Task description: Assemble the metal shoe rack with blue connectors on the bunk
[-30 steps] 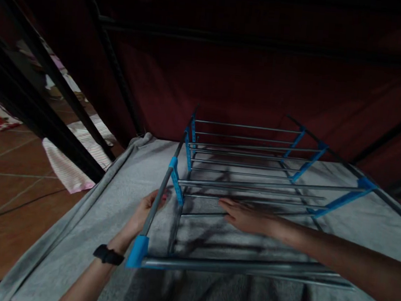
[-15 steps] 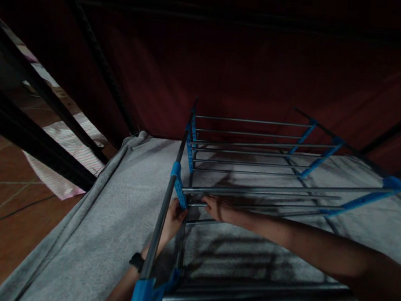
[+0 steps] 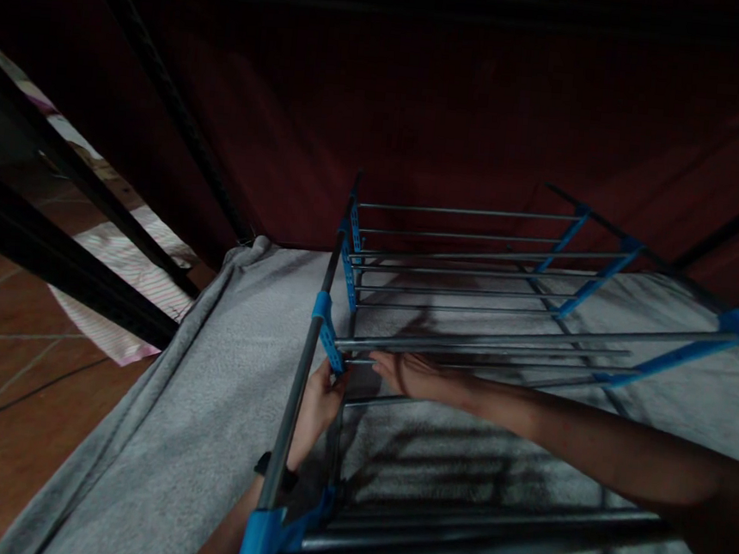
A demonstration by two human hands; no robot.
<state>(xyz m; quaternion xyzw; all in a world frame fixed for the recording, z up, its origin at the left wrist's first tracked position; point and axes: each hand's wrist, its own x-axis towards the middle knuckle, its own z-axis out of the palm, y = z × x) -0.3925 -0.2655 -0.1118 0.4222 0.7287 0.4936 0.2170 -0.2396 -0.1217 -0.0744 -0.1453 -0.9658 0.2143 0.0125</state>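
Observation:
A rack of grey metal tubes [image 3: 493,340] joined by blue plastic brackets lies on a grey blanket. My left hand [image 3: 320,406], with a dark band on its wrist, grips the lower end of a blue bracket [image 3: 331,345] on the rack's left side. Just right of it, my right hand [image 3: 403,373] is closed around a thin metal rod [image 3: 358,361] whose left end meets that bracket. The hand hides part of the rod, and its fingertips are hard to make out in the dim light.
Behind the rack hangs a dark red cloth [image 3: 434,127]. Black frame bars [image 3: 73,260] cross the left side. Beyond them, a striped cloth [image 3: 119,290] lies on the brown tiled floor [image 3: 15,401]. More tubes [image 3: 463,539] of the rack cross the near foreground.
The view has shifted slightly, so the rack sits a little higher in the picture. My right hand looks flatter along the rod. My left hand stays at the same bracket.

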